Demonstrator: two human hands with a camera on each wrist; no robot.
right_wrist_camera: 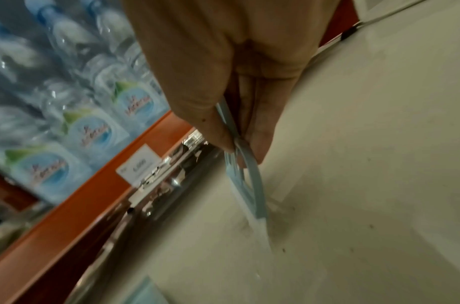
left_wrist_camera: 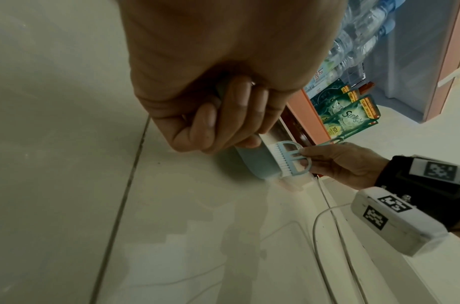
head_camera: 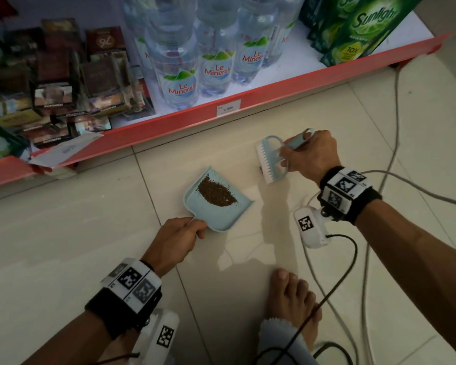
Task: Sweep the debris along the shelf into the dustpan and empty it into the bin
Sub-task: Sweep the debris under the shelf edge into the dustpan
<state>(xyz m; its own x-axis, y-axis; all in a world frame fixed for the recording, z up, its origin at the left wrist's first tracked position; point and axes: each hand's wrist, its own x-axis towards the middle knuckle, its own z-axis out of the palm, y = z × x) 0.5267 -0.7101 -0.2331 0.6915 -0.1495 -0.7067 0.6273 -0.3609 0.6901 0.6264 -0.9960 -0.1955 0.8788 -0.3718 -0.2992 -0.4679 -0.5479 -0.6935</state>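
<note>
A light blue dustpan point(head_camera: 216, 206) lies on the tiled floor in front of the red shelf edge point(head_camera: 248, 101), with a pile of brown debris point(head_camera: 216, 192) in it. My left hand point(head_camera: 177, 241) grips its short handle; the left wrist view shows the fingers point(left_wrist_camera: 223, 115) curled round it and the dustpan point(left_wrist_camera: 252, 160) beyond. My right hand point(head_camera: 308, 154) holds a light blue hand brush point(head_camera: 270, 159) with white bristles to the right of the pan, bristles on the floor. A dark speck point(head_camera: 260, 168) lies by the bristles. In the right wrist view the brush point(right_wrist_camera: 247, 185) is gripped by its thin handle.
Water bottles point(head_camera: 208, 56), green detergent packs point(head_camera: 358, 27) and dark boxes point(head_camera: 63, 83) stand on the shelf. A price tag point(head_camera: 228, 108) sits on its edge. Cables point(head_camera: 379, 180) trail over the floor at right. My bare foot point(head_camera: 292, 299) is below the pan.
</note>
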